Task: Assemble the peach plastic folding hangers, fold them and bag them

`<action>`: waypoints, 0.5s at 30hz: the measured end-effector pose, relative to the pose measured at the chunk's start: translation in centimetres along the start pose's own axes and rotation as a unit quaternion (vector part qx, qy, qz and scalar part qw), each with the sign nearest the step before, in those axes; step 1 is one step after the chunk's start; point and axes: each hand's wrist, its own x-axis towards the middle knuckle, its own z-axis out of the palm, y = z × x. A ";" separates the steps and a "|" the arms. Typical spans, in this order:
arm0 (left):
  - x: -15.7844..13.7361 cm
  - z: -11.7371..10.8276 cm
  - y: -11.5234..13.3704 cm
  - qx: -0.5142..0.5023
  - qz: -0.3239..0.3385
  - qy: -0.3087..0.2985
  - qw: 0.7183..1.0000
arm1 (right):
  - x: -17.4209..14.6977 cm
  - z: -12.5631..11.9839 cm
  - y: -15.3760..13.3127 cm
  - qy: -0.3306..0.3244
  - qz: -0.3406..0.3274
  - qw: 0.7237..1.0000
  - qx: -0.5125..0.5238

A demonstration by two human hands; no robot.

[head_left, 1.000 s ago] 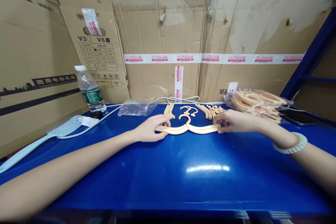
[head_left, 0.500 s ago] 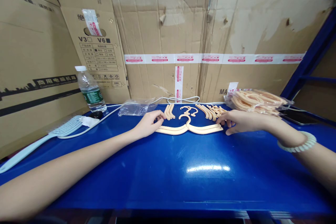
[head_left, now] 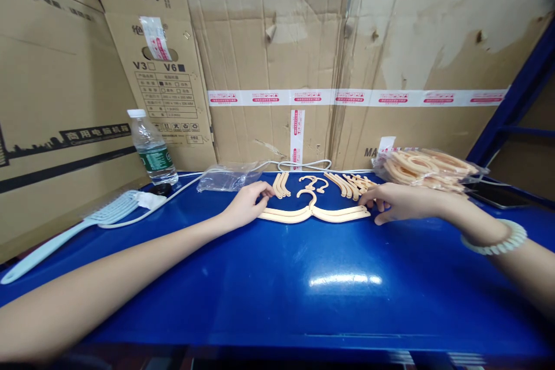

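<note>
A cream folding clothes hanger (head_left: pixel 289 217) lies unfolded on the blue table, its hook turned away from me and its arms spread left and right. My left hand (head_left: pixel 248 202) has curled fingers about the left end, hiding that tip. At the opposite end, my right hand (head_left: pixel 392 203) has its fingertips against the tip, with the thumb apart from it on the near side. Just behind the hanger are loose hook pieces (head_left: pixel 321 185), a few curved arm pieces (head_left: pixel 281 185) on the left, and several more arm pieces (head_left: pixel 342 185) on the right.
Bagged hanger parts (head_left: pixel 427 170) and a dark flat device (head_left: pixel 498 195) lie at the right. An empty plastic bag (head_left: pixel 228 178), water bottle (head_left: pixel 155 153), white cable (head_left: pixel 143 219) and pale blue hairbrush (head_left: pixel 78 231) are leftward. Cardboard (head_left: pixel 269 63) walls the back.
The whole view has shifted very slightly. Both hands and the hanger keep the same places relative to each other.
</note>
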 end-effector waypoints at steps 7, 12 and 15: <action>0.0 0.0 -0.5 0.006 -0.010 0.010 1.000 | 0.0 0.0 -0.1 0.003 0.003 1.000 0.000; 0.1 0.0 -0.7 0.011 -0.027 0.007 1.000 | 0.0 0.0 -0.1 -0.001 0.001 1.000 -0.004; 0.1 0.0 -1.0 0.013 -0.042 0.007 0.999 | 0.0 0.0 -0.1 0.004 -0.002 1.000 -0.002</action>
